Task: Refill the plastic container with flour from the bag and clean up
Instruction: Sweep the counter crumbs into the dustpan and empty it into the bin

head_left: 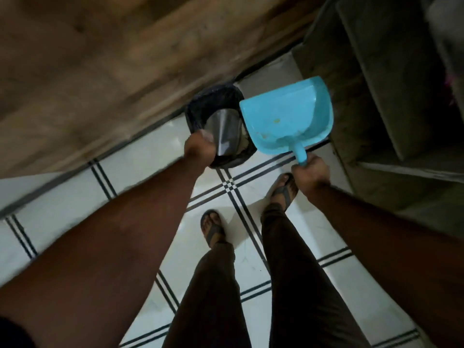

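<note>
A light blue dustpan (286, 116) hangs over the tiled floor, its pan holding a few small specks and some pale dust near the handle. My right hand (311, 173) is shut on its handle. Left of it stands a small round bin lined with a black bag (213, 101). My left hand (199, 149) grips the bin's grey swing lid (223, 135) at the near edge, tilting it. The dustpan's left edge sits just beside the bin's opening. No flour bag or plastic container is in view.
A wooden cabinet front (100, 71) runs along the left behind the bin. Grey concrete shelving (376, 84) rises on the right, close to the dustpan. My sandalled feet (213, 228) stand on white floor tiles (62, 204) with dark double lines.
</note>
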Demonstrator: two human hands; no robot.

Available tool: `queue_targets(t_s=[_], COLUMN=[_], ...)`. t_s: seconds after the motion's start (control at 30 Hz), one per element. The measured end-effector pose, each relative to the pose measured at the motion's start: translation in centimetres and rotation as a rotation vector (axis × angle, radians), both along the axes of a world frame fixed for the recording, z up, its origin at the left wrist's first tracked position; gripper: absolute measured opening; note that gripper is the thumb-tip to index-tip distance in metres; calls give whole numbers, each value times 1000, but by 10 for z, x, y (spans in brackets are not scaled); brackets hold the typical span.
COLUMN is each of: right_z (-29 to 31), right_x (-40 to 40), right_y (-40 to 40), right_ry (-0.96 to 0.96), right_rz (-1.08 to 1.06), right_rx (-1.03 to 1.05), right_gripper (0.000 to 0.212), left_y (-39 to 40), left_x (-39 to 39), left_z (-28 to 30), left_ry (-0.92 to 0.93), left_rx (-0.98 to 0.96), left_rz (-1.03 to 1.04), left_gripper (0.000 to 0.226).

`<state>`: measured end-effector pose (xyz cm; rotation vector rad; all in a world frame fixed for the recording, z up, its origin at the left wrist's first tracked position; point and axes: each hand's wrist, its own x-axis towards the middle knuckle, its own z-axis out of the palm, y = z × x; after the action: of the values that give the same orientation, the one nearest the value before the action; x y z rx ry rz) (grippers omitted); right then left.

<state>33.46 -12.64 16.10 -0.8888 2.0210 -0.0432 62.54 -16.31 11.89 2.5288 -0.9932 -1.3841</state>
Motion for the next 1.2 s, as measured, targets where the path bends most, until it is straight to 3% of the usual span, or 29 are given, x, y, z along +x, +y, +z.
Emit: queue_targets(t_s=[0.33,0.5,0.57,0.63,0.9,1.07,1.2], right_z=[204,321,361,400,467,472,466], right_x=[19,-4,-18,-40,-181,-270,-321], right_y=[24,47,53,54,28,28,35], right_ry=[-100,-349,-406,-411,-215,-74,-83], right_rz=[-172,-318,-368,-378,-568,-671,-761], right_rx=[-170,-241,-311,-419,-732,-690,-674], right_gripper=[21,18,30,36,18,26,27], left_y=[8,20,22,17,-33,-79,-108], left_x=[-2,-41,-56,-77,-192,-287,-352], left_z=[235,363,395,418,451,461,468], left_ry=[288,489,525,551,562,478,307], left_rx=[-284,-375,-416,-441,-379,-412,-503], left_rz=[74,57,66,47,-180,-369,-539], left_gripper=[8,9,9,11,8,10,6])
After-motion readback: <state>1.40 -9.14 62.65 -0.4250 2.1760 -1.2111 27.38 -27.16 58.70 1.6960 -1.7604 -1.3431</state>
